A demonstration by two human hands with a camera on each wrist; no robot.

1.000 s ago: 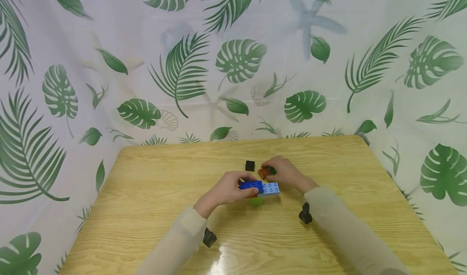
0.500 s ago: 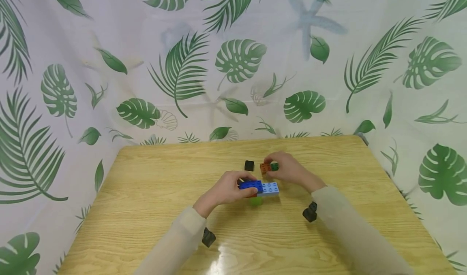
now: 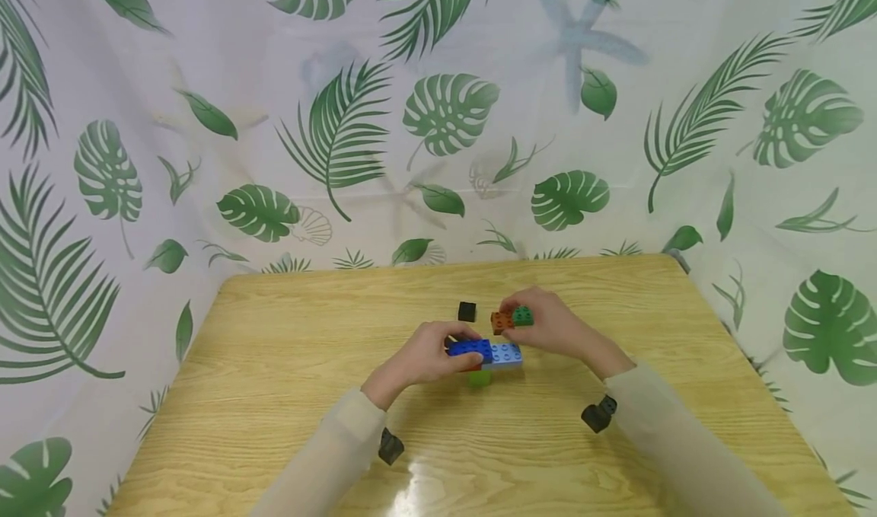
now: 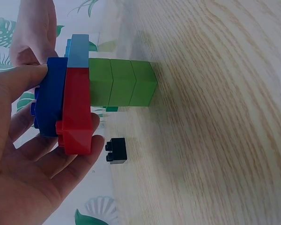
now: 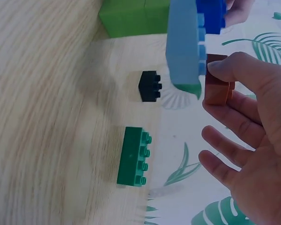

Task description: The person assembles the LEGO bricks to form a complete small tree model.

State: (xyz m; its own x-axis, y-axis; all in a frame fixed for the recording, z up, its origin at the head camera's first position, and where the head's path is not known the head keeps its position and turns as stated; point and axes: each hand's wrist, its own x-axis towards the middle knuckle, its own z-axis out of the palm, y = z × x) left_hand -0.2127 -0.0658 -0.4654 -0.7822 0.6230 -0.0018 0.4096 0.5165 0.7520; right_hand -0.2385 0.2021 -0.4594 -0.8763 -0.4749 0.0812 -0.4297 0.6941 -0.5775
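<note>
My left hand holds a build of toy bricks, thumb on the dark blue brick and fingers around the red brick below it. Beside the red one, a light blue brick juts out to the right, its studs bare. Light green bricks stacked as a column carry these on the table. Just behind the light blue brick, my right hand pinches an orange-brown brick between thumb and fingers, its other fingers spread. In the right wrist view, the orange-brown brick overlaps the light blue brick's studded side.
A black brick stands on the wooden table behind the build. A dark green brick lies farther back, close by the right hand. Leaf-patterned cloth hangs behind the table. Dark wrist devices sit under both forearms.
My right hand has shifted a little right with the orange-brown brick, its wrist swinging outward, and more of the dark green brick shows. The left hand and the build have stayed put.
</note>
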